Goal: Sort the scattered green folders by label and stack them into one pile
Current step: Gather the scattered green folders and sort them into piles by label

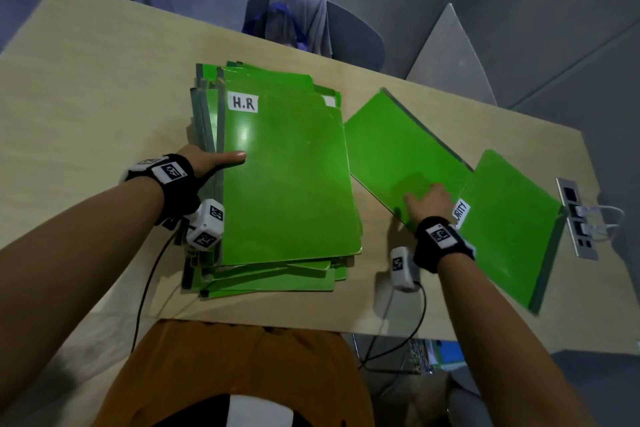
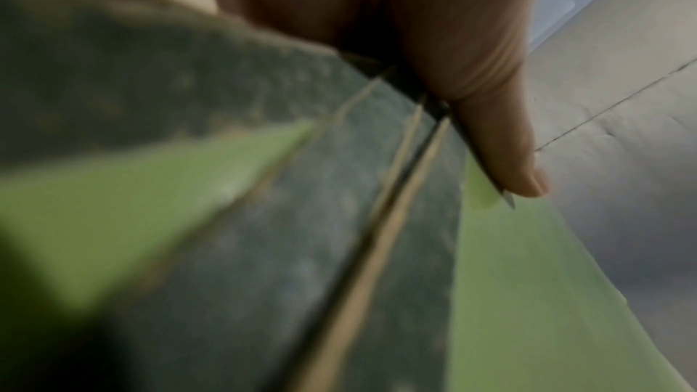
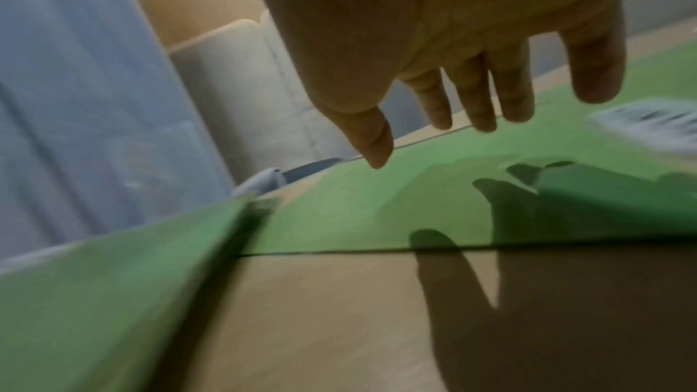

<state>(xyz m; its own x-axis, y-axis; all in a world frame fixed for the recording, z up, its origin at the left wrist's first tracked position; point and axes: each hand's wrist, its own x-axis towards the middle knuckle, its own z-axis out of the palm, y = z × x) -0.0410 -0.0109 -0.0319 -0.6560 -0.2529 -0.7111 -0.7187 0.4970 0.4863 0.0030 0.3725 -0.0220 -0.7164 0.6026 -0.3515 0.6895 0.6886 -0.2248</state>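
Note:
A pile of green folders (image 1: 287, 184) lies mid-table, its top one labelled H.R (image 1: 243, 103). My left hand (image 1: 214, 163) holds the pile's left spine edge. Its thumb (image 2: 501, 145) lies on the top cover (image 2: 528, 294), and its fingers are hidden down the grey spines (image 2: 339, 219). A single green folder (image 1: 391, 149) lies slanted to the right of the pile. My right hand (image 1: 427, 199) hovers over its near corner with straight fingers (image 3: 471, 100), casting a shadow on that folder (image 3: 377, 204). Farther right lies another folder (image 1: 509, 218) with a label ending URITY (image 1: 462, 213).
The wooden table (image 1: 86, 97) has bare surface left of the pile. A socket panel (image 1: 576, 215) with plugged cables sits at the right edge. A chair draped with grey cloth (image 1: 301, 17) stands behind the table. Wrist-camera cables hang over the front edge.

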